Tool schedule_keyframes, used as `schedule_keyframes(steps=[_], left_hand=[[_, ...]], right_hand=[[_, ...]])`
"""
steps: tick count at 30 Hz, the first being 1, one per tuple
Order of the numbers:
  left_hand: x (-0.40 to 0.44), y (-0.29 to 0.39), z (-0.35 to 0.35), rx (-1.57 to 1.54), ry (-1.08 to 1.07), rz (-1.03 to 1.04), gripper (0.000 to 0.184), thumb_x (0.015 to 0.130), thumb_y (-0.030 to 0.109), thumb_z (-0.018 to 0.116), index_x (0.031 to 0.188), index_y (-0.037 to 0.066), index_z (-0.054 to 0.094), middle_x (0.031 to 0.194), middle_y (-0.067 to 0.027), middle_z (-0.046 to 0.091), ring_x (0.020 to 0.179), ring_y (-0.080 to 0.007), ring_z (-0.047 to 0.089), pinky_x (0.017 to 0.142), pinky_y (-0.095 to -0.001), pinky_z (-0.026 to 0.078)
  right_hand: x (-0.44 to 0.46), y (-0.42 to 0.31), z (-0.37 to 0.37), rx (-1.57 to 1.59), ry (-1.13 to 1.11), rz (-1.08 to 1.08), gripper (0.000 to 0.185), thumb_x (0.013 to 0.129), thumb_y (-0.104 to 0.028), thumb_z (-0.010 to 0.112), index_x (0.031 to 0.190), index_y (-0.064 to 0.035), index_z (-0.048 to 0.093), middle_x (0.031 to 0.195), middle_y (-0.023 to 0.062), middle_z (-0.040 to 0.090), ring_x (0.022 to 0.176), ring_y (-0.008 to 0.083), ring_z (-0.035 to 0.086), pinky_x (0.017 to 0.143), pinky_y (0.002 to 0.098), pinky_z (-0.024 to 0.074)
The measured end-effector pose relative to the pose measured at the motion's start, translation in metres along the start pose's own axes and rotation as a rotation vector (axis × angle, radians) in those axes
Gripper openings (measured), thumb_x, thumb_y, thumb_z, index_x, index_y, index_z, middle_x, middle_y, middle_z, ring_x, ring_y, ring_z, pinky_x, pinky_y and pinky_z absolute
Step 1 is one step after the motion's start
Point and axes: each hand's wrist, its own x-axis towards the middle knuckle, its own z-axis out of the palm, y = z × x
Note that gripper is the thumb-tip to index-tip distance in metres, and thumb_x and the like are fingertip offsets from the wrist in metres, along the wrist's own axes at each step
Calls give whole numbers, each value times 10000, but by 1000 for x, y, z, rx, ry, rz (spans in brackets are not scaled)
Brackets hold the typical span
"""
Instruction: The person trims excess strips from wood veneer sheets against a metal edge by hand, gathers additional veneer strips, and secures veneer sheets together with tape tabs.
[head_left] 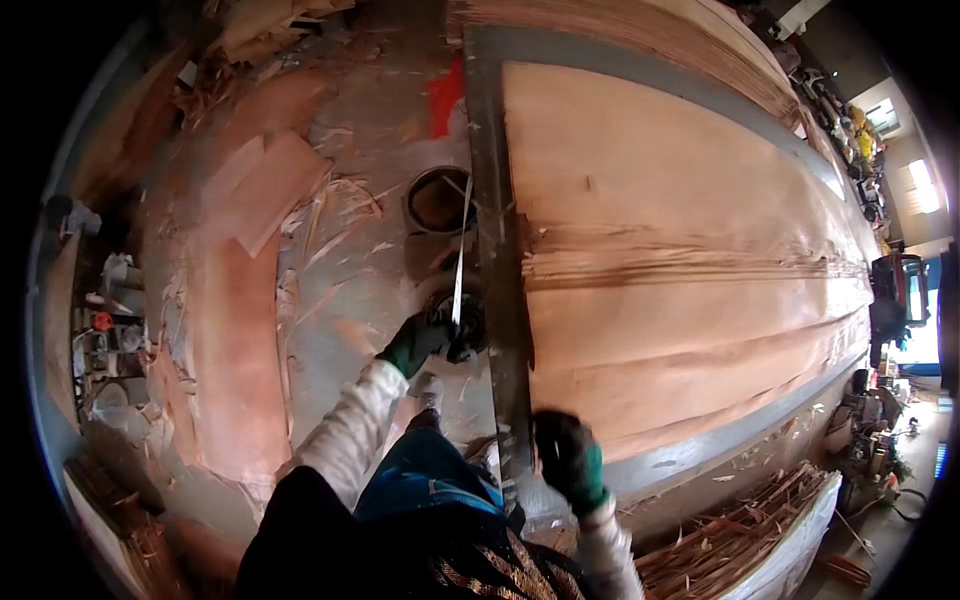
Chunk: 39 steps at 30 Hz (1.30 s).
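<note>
My left hand (pixel 428 338), in a dark glove with a green cuff, is beside the left edge of the metal-edged table (pixel 508 330). Its fingers look closed at the lower end of a narrow white strip (pixel 460 265), which runs up along that edge. Just beyond the fingers is a dark round object (pixel 468 312), partly hidden. My right hand (pixel 567 455), gloved the same way, is over the near left corner of the table, close to the stacked wood veneer sheets (pixel 680 350). Motion blurs its fingers, and I cannot make out anything in them.
A round container (pixel 439 199) stands on the floor left of the table, with a red piece (pixel 444 98) farther off. Veneer sheets (pixel 240 340) and scraps lie on the floor at left. A pile of veneer strips (pixel 735 535) sits at lower right.
</note>
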Motion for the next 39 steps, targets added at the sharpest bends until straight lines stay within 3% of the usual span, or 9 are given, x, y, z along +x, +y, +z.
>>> schedule_keyframes(steps=[5,13,18,22,27,31,33,35,39], left_hand=[[-147,41,9,-258,-325,-166,165,931,96,531,941,-45,617,819,-166,674,701,-240,657,632,-319,498],[-335,43,-30,-376,-63,-299,256,890,125,645,1078,-43,598,1042,-201,676,837,-266,684,750,-367,541],[-319,-9,-36,1332,805,-81,574,808,309,698,1276,10,553,1260,-199,594,1143,-376,560,1003,-479,402],[-218,48,12,998,495,433,812,751,325,734,1437,57,391,1456,-192,410,1327,-365,401,1093,-481,303],[-121,-23,-2,640,290,487,292,808,103,619,1094,106,677,974,-111,695,868,-288,651,831,-410,499],[-92,-16,-40,-199,33,-9,138,836,93,611,961,41,641,862,-78,690,782,-228,662,733,-366,524],[-64,-54,-56,-262,-106,91,179,903,82,554,1034,-26,613,866,-120,696,779,-223,683,739,-345,546],[-56,-47,-75,-441,-224,19,251,942,64,504,1126,-77,601,887,-159,704,783,-236,698,751,-344,563],[-48,-1,-98,-526,-301,-63,270,940,51,510,1173,-69,572,925,-147,704,813,-226,696,753,-336,563]], right_hand=[[75,-27,25,-9,-102,-595,464,806,-45,580,1263,-124,598,1319,164,548,981,353,635,797,405,531],[87,-2,88,-50,-374,-728,220,822,-95,586,1011,-100,700,972,106,679,879,303,653,744,408,526],[82,-21,108,-280,-414,-539,109,812,-209,610,831,-125,676,826,112,682,753,335,658,664,438,532],[85,-23,130,-215,-407,-400,144,810,-240,612,822,-107,667,791,136,681,737,354,653,648,448,528],[99,-2,138,308,-306,-388,184,874,-241,661,954,-81,704,721,103,675,668,258,666,577,365,508],[90,-1,111,825,-896,604,408,895,-264,699,1252,-99,588,995,38,676,662,145,661,552,271,521],[71,-3,115,94,-593,-542,503,869,-258,714,1308,-89,536,1161,113,639,704,180,692,635,307,558],[80,-18,99,17,-722,-378,495,821,-297,720,1254,-106,577,1202,162,610,1051,349,615,883,408,508],[157,-83,67,208,-519,370,232,862,-145,687,1071,-46,660,947,136,696,793,219,687,683,324,546]])
